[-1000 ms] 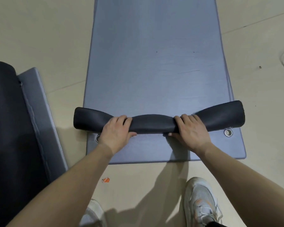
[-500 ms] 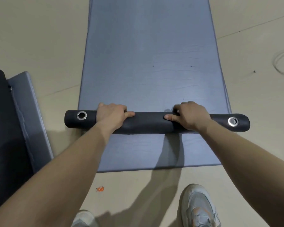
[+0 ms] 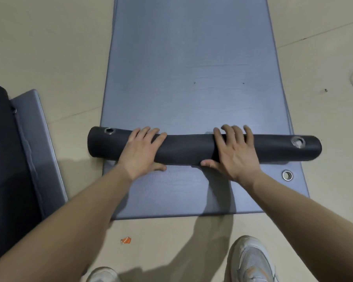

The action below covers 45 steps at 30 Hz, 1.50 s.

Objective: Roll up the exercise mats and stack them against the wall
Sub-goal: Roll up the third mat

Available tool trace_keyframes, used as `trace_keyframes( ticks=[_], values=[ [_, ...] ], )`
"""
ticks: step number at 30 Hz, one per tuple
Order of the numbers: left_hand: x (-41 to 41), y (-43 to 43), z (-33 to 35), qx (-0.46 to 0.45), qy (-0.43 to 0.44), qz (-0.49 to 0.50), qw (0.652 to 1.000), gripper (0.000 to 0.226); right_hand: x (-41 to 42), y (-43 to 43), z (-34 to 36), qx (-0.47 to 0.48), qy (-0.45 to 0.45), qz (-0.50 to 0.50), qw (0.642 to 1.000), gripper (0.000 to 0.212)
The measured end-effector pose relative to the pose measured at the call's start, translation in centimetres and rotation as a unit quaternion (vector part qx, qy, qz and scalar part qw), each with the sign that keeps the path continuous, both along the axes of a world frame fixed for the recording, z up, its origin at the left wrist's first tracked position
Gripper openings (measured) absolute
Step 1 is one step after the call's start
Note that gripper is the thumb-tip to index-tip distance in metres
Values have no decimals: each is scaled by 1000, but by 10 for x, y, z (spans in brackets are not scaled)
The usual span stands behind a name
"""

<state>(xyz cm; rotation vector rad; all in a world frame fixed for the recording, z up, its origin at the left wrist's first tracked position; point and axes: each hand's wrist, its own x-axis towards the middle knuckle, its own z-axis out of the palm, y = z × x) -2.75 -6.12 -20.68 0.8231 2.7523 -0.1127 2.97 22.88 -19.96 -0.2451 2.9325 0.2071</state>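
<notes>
Lying crosswise on the flat blue-grey foam exercise mat (image 3: 192, 64), near its close end: a dark charcoal rolled tube of mat (image 3: 190, 146), still thin, its two ends sticking out past the flat mat's long edges. Set into the roll near each end, a silver metal grommet: the left one (image 3: 109, 131) on the upper side of the tube, the right one (image 3: 298, 142) facing the camera. Pressed flat on top of the roll, left of its middle, the left hand (image 3: 142, 151), fingers (image 3: 149, 132) spread and reaching over the far side, thumb down on the near side against the flat mat; palm open, not clenched around anything. Right of the middle, the right hand (image 3: 235, 153) in the same pose, fingers splayed over the tube's top, thumb tucked low at the near edge, likewise open and pressing rather than gripping. Between the thumbs, a bare stretch of roll. On the flat layer near its right corner, just below the roll, a third silver eyelet (image 3: 287, 175). Bare forearms running back toward the camera. Under everything, a beige smooth floor (image 3: 49, 47). At far left, a second dark mat with a blue-grey edge (image 3: 35, 139), well apart from the roll. On the floor near the flat mat's close edge, a small orange scrap (image 3: 126, 240). At the bottom, two pale grey-white sneakers, the right one (image 3: 251, 261) larger in view, the left one (image 3: 102, 275) mostly cut off.
</notes>
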Motion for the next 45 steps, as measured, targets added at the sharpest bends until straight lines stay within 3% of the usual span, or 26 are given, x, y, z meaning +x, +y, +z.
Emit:
trace_keyframes(
  ticks=[2,5,9,14,18,20,22,24,26,30,34,36,38,40,43,45],
  values=[
    [-17,3,5,46,-33,7,998,97,16,5,-3,18,12,-3,1000,110],
    [-18,3,13,81,-50,40,995,94,3,17,-1,5,30,40,999,94],
    [-5,9,38,100,-94,97,986,81,-6,24,26,-1,-85,60,995,82],
    [41,-1,50,79,-241,125,959,62,20,26,47,-104,-278,42,954,86],
    [28,-3,49,91,-314,199,924,66,71,17,43,-72,-77,10,994,89],
    [10,-2,51,80,-351,217,907,70,92,13,32,-69,-38,7,997,91],
    [8,1,55,63,-315,227,919,70,83,18,21,-81,-49,1,995,87],
    [27,8,56,62,-132,247,958,60,56,29,22,-100,-94,-8,991,84],
    [64,17,53,92,17,241,966,66,29,38,32,-108,-164,1,981,87],
    [75,15,22,39,9,137,990,103,-4,39,42,-109,-181,12,977,90],
    [-5,12,22,67,-75,112,989,95,15,20,21,-81,51,-25,995,74],
    [-27,19,20,40,-102,118,987,88,10,17,11,-20,31,-11,999,97],
    [-21,24,16,51,-34,139,988,85,-15,19,9,16,-8,-5,1000,113],
    [-4,22,11,62,47,135,988,88,-41,22,10,14,-47,-7,999,111],
    [-6,14,6,-14,68,74,995,110,-60,22,13,5,-57,-9,998,108],
    [-22,12,12,-1,68,60,996,98,-66,22,20,13,-75,-12,997,104]
  ],
)
